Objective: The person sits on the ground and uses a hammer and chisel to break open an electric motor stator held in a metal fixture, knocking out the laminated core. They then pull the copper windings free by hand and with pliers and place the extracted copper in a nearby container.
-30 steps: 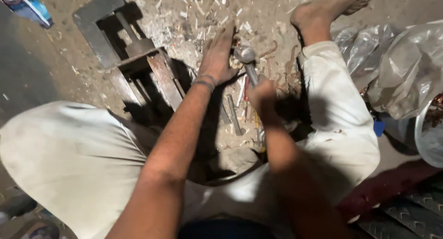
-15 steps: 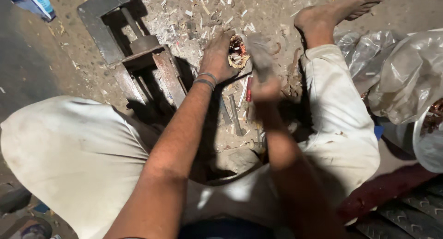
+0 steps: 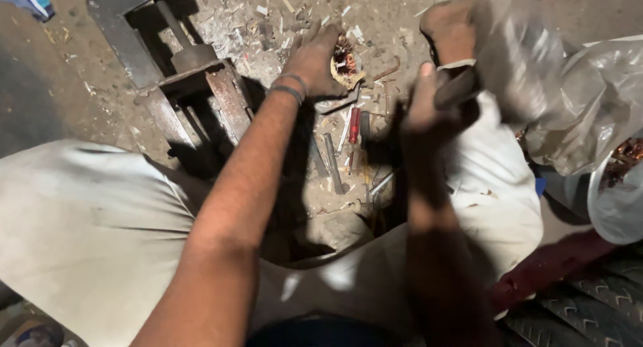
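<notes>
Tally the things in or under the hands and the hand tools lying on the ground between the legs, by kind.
Copper-wound motor part under the left hand: 1
Wooden-handled hammer raised in the right hand: 1
Red-handled screwdriver: 1
Grey metal chisels or rods: about 3
Total: about 6

Premises are presenting as a rough floor-level workshop for metal scrap or motor dismantling. A person is sitting directly on a bare, dirty ground surface (image 3: 60, 112) that is lying strewn with metal chips and debris (image 3: 281, 12). A heavy steel vice (image 3: 181, 72), worn and rusted, is standing on the ground beside the legs. Hand tools, including a red-handled screwdriver (image 3: 353, 126) and steel punches (image 3: 333, 163), are lying loose in the dirt. A wound copper coil part (image 3: 345, 59) is sitting among the filings. Clear plastic sacks (image 3: 576, 99) are standing at the right, one showing copper-coloured scrap (image 3: 626, 153)
</notes>
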